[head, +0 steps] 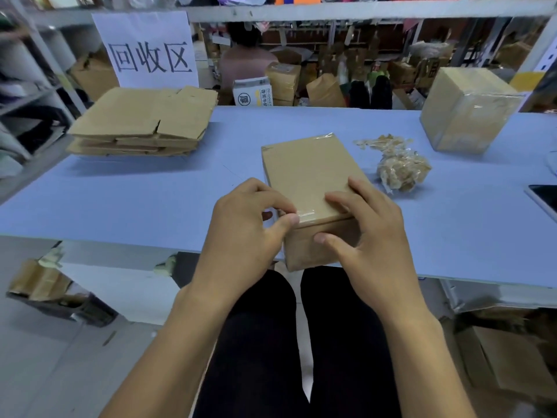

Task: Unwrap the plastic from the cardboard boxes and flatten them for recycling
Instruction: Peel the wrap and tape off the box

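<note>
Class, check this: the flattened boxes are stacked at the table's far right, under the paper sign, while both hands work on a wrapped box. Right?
Not quite. The head view shows the flattened boxes at the table's far left, under the paper sign. The rest holds.

Blue table (150, 191), grey shelving (361, 9), pale floor (60, 357), white sign (147, 46).

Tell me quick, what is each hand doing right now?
Left hand: pinching the plastic at the box edge.
Right hand: fingers straight, pressing on the box, thumb on its front.
</note>
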